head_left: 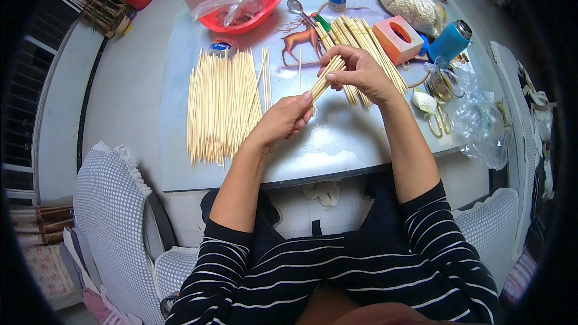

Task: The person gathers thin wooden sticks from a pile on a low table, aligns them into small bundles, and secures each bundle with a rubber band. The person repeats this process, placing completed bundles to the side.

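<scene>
Standing there, saw person at table [337, 157], bunch of sticks [320, 88] in both hands. Left hand [284, 119] gripped lower end, right hand [356, 72] pinched upper end. Bunch tilted, up over table. Stick pile [223, 105] lay left; more sticks [385, 63] right, near orange box [392, 50].

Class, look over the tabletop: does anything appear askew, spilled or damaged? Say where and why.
Slightly askew: a slanting stick crosses the right edge of the left-hand pile of pale sticks, where most run parallel. A lone stick lies apart, to the pile's right. No clear spill or damage shows.
</scene>
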Demonstrator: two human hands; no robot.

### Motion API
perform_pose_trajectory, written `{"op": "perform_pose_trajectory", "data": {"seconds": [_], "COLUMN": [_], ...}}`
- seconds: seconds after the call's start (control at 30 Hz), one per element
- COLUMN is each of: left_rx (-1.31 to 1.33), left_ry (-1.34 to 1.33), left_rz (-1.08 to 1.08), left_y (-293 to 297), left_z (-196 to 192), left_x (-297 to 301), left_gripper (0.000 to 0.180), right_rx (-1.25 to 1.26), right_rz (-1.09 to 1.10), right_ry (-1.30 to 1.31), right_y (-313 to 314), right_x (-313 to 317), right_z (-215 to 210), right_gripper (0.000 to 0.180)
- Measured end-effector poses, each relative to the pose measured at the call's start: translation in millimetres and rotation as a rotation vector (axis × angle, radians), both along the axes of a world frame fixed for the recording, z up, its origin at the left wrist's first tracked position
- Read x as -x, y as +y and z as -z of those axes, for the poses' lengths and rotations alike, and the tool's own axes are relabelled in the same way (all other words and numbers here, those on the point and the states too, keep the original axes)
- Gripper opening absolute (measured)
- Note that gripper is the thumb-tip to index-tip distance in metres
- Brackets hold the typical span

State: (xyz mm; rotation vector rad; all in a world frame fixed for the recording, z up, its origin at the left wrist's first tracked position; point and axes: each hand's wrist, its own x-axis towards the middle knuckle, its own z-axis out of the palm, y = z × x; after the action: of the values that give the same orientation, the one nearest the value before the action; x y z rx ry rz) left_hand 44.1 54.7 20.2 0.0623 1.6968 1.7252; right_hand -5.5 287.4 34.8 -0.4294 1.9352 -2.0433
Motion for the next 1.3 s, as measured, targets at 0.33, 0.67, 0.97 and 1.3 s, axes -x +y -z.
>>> {"op": "perform_pose_trajectory", "data": {"seconds": [0.33,0.67,0.97,1.3], "left_rx": [-0.138,-0.219,-0.305,-0.38], "left_ry": [0.024,0.023,0.026,-0.021], "left_rz": [0.056,0.009,-0.098,-0.159], "left_y": [2.0,0.5,-3.3,-2.6], "left_z": [2.5,1.0,9.6,12.7], "left_x": [-0.6,-0.1,6.7,7.0], "left_gripper": [0.042,0.038,0.036,0.035], "right_rx": [0.112,0.201,-0.103,-0.038], "right_rz": [0.04,0.095,0.037,-0.021], "right_ry": [-0.044,-0.099,0.072,0.134], "right_y": [-4.3,-15.9,-24.9,-38.6], "right_x": [0.0,-4.5,-5.1,-10.4], "right_z": [4.8,0.3,16.2,24.5], "right_gripper": [0.014,0.023,0.028,0.015]}}
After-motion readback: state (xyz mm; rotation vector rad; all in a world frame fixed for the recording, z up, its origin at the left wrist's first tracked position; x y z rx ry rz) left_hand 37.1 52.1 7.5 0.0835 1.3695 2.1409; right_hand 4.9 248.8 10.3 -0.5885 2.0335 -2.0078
